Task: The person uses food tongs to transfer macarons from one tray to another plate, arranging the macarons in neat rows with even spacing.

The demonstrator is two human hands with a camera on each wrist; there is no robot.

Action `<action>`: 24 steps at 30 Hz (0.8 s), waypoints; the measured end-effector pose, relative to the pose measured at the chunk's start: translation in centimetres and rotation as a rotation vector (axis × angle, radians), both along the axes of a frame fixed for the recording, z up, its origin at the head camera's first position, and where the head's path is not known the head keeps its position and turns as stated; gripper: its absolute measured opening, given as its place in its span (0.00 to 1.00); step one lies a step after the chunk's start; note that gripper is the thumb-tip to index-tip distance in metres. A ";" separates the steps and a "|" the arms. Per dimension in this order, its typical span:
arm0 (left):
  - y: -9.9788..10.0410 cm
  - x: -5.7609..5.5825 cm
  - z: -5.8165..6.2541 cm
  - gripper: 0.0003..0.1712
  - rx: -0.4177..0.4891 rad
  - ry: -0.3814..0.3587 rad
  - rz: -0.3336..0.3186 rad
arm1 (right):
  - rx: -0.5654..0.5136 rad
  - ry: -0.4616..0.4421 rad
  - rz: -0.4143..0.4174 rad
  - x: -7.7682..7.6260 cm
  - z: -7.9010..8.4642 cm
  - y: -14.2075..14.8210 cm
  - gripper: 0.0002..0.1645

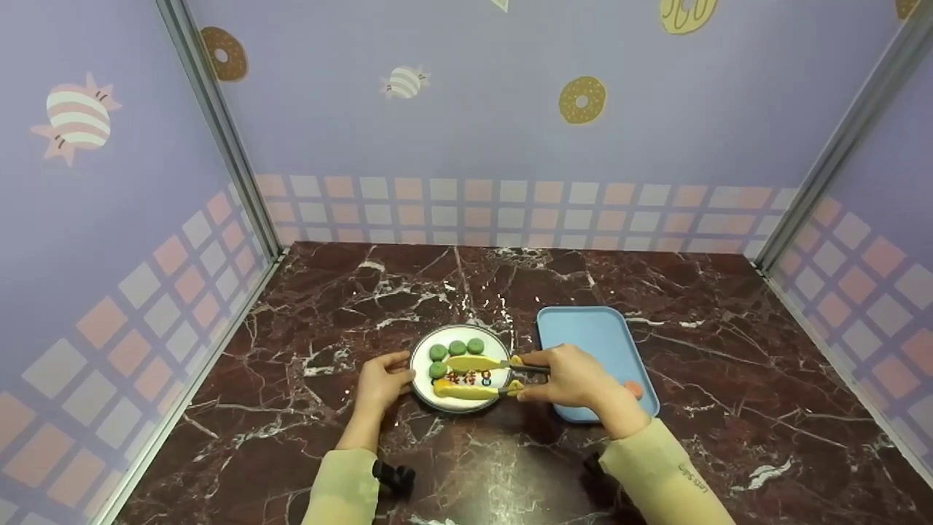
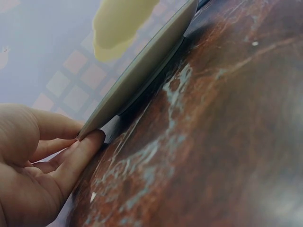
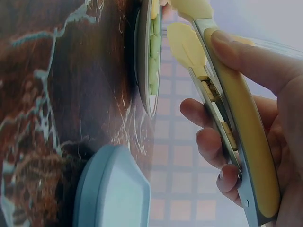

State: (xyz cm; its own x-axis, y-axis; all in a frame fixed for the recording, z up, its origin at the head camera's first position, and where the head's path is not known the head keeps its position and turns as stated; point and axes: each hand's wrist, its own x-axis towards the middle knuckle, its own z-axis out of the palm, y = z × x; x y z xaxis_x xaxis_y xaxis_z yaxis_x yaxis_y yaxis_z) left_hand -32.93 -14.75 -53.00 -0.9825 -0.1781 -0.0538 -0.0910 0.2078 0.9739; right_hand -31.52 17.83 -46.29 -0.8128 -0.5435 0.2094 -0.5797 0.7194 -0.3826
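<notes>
A white plate (image 1: 497, 348) with a dark rim and red lettering lies on the table. My left hand (image 1: 382, 382) pinches its left edge; in the left wrist view, thumb and fingers meet at the rim (image 2: 137, 71). Several round green pieces (image 1: 457, 348) form a curve along the plate's far and left side. In my right hand (image 1: 571, 375) I grip yellow-and-metal tongs (image 3: 241, 123), their two tips spread apart over the plate. An orange-yellow piece (image 1: 440, 384) shows beside the nearer tip, partly covered by it.
To the right of the plate lies a light blue tray (image 1: 590, 332), with a round orange piece (image 1: 633, 389) near its right edge, partly behind my right wrist. The dark red marble-patterned table (image 1: 328, 277) is bounded by patterned panels (image 1: 466, 146) at the back and sides.
</notes>
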 end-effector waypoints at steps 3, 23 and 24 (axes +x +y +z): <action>0.0 0.0 0.0 0.25 0.005 -0.003 -0.001 | -0.003 0.012 -0.014 0.1 -0.1 0.5 0.36; 0.1 0.1 0.1 0.25 0.009 0.004 0.007 | -0.025 0.087 -0.026 0.4 -0.1 4.2 0.39; 0.1 0.1 0.2 0.25 0.015 0.005 0.006 | -0.023 0.088 -0.034 0.5 -0.1 4.5 0.40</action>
State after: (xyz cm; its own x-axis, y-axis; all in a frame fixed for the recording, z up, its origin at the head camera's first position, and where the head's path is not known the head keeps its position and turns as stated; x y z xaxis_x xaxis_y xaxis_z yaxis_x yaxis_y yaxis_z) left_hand -32.88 -14.62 -52.84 -0.9818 -0.1831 -0.0514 -0.0871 0.1930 0.9773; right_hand -31.07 22.33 -46.39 -0.8085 -0.5106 0.2926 -0.5874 0.7307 -0.3480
